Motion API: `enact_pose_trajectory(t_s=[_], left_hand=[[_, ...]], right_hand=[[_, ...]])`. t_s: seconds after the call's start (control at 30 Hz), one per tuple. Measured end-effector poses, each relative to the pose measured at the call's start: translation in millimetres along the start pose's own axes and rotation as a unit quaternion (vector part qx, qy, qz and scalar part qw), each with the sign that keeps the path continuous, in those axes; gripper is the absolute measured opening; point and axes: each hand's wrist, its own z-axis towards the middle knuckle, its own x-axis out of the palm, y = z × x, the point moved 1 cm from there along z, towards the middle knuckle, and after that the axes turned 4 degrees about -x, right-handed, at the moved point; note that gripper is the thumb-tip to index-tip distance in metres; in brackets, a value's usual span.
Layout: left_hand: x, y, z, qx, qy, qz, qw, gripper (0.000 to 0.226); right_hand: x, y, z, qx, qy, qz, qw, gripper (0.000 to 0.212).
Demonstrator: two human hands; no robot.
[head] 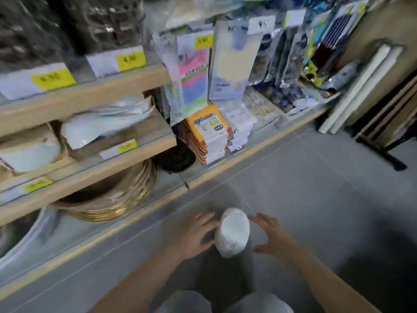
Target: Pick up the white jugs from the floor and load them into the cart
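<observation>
A white jug point(232, 233) stands on the grey floor in front of me, seen from above and blurred. My left hand point(194, 233) is at its left side with fingers spread, the fingertips at or just touching its wall. My right hand point(269, 234) is spread open a short gap to the jug's right, not touching it. Two more white rounded shapes point(187, 301) point(261, 302) show at the bottom edge, too cut off to identify. No cart is in view.
Wooden shop shelves point(90, 91) run along the left and back, with packaged goods, yellow price tags and a stack of gold-rimmed trays point(108, 199) at floor level. White boards and a dark frame point(372, 105) lean at the right. Grey tiled floor point(316, 188) stretches to the right.
</observation>
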Motion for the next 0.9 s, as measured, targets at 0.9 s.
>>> enact_pose_trajectory(t_s=[0.9], left_hand=[[203, 126, 73, -0.081, -0.182, -0.226, 0.954, 0.062]], right_hand=[[153, -80, 197, -0.172, -0.089, 0.169, 0.966, 0.084]])
